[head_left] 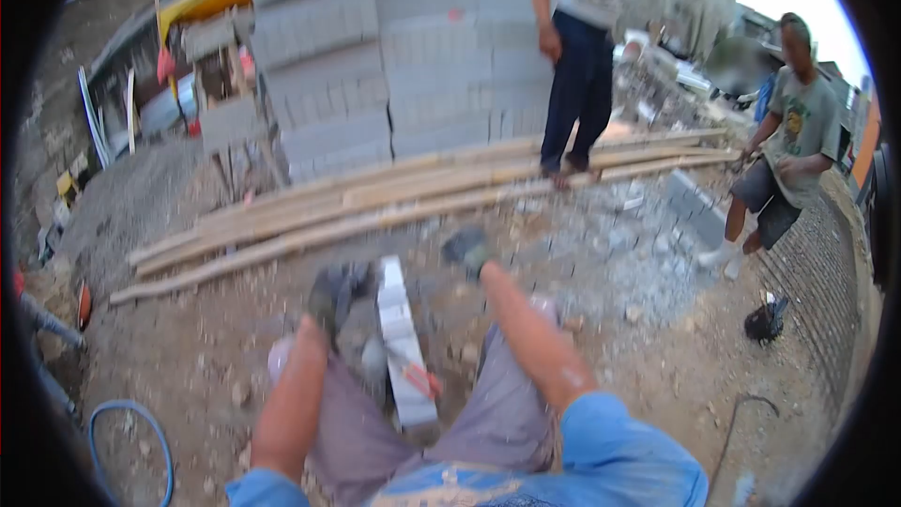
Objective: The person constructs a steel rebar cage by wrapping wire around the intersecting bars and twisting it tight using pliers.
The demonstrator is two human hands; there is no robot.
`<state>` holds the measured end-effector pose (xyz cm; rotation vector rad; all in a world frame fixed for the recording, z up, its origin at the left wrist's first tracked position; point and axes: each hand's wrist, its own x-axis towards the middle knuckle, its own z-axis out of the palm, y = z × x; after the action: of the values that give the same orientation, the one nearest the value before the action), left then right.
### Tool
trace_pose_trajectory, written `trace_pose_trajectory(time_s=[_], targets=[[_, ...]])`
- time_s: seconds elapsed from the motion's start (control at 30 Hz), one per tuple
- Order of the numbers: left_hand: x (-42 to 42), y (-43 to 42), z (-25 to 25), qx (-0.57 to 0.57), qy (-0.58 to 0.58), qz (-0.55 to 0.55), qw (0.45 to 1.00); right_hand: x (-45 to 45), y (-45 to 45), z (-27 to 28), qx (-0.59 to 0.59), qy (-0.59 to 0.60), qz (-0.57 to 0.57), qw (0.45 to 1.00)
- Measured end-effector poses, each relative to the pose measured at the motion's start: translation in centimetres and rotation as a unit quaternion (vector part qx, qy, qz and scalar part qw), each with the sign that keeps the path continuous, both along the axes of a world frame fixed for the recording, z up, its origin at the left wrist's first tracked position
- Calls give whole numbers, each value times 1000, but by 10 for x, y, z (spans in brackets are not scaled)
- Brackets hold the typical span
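Note:
Between my knees stands a narrow row of pale grey-white blocks point(396, 319), pointing away from me. A small orange-red object point(421, 379) lies on its near end; its kind is too blurred to tell. My left hand point(336, 293), in a dark glove, is just left of the row's far part. My right hand point(465, 250), gloved too, is held out beyond the row to the right, apart from it. Motion blur hides the fingers of both hands, and I cannot make out anything held in them.
Long wooden planks point(375, 202) lie across the ground ahead, before a tall stack of grey blocks point(422, 66). One person point(584, 56) stands by the planks; another point(798, 122) is at the right beside rebar mesh point(812, 291). Broken rubble point(648, 253) and a blue hose point(161, 432) lie around.

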<state>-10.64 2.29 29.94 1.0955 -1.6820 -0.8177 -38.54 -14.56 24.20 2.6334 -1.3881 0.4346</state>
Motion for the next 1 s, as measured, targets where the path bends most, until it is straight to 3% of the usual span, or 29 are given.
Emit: trace_pose_trajectory(time_s=[0.03,0.07,0.1,0.13,0.17,0.2,0.23,0.3,0.37,0.43,0.5,0.6,0.63,0.7,0.73,0.8,0.9,1.0], targets=[[3,-9,-1,-13,-18,-2,1000,-2,5,9,-35,72,-18,997],[6,-20,-1,0,0,-18,1000,-15,-3,13,-34,48,4,998],[8,-31,-2,46,56,-42,996,-22,-16,9,-91,28,13,995],[7,-41,-5,124,150,-68,978,-28,-13,39,-28,24,-6,999],[-1,-54,-7,203,249,-86,943,-31,-20,53,-42,-12,-46,998],[-14,-71,8,283,349,-107,887,-33,-23,61,176,-331,-20,927],[-18,-101,-8,310,339,-66,886,-33,-30,64,360,-602,-4,713],[-26,-153,-50,339,328,-23,881,-26,-47,57,365,-590,-49,719],[-40,-198,-98,456,413,68,786,-25,-73,34,364,-578,-99,723],[-60,-232,-171,472,462,139,738,-30,-106,-5,431,-473,-108,761],[-91,-248,-234,496,480,189,698,-38,-121,-25,449,-482,-137,740],[-141,-245,-307,546,466,219,661,-44,-138,-52,521,-386,-193,736],[-154,-243,-321,557,464,219,653,-45,-148,-67,523,-380,-197,736],[-175,-241,-340,574,468,216,637,-47,-166,-100,498,-256,-201,804],[-183,-242,-347,578,474,210,630,-47,-173,-116,501,-253,-207,801],[-190,-244,-350,581,505,190,610,-45,-177,-149,381,-215,-224,871],[-189,-252,-337,569,573,172,564,-42,-175,-171,288,-230,-233,900],[-188,-259,-346,517,670,168,505,-41,-166,-146,324,-368,-237,839]])
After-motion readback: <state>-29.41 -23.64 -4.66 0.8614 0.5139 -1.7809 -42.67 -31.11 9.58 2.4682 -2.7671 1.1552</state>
